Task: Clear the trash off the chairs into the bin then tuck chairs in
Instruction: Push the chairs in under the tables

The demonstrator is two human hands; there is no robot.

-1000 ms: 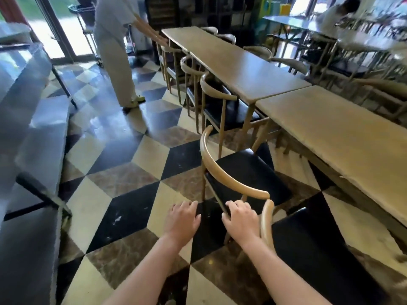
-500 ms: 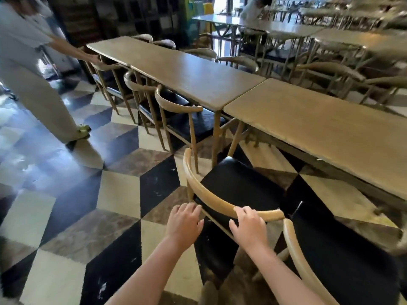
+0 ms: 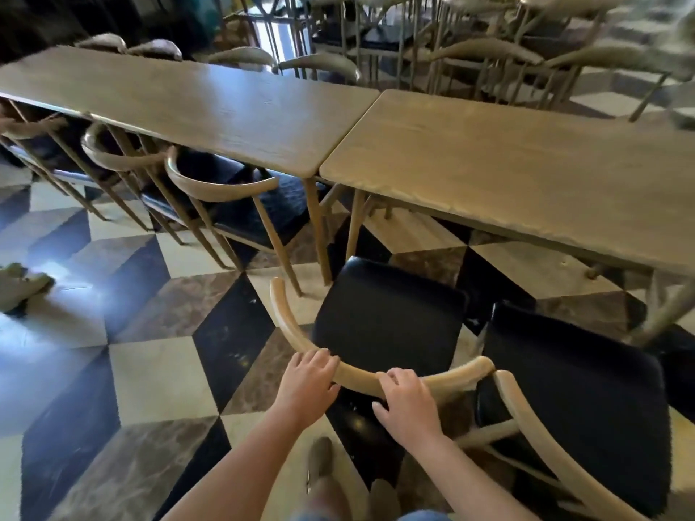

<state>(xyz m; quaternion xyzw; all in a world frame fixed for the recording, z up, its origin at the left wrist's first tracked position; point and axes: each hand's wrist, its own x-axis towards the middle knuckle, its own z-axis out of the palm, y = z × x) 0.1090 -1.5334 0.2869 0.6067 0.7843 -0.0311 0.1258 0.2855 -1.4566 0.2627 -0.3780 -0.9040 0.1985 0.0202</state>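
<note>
far left: one shoe (image 3: 20,285) of another person on the checkered floor (image 3: 124,374). two wooden tables butted end to end: left table (image 3: 195,107), right table (image 3: 526,174). three chairs tucked under the left table's near side, nearest one (image 3: 225,193); more chairs behind, blurred, can't count. two chairs pulled out on the near side: chair (image 3: 380,321) in front of the table joint, black seat showing no trash, and second chair (image 3: 571,408) just right of it, backs touching at the ends. left hand (image 3: 306,383) curled over the chair's curved back rail, gripping. right hand (image 3: 408,402) also clamped on the same rail, fingers over the top. no bin visible.
</note>
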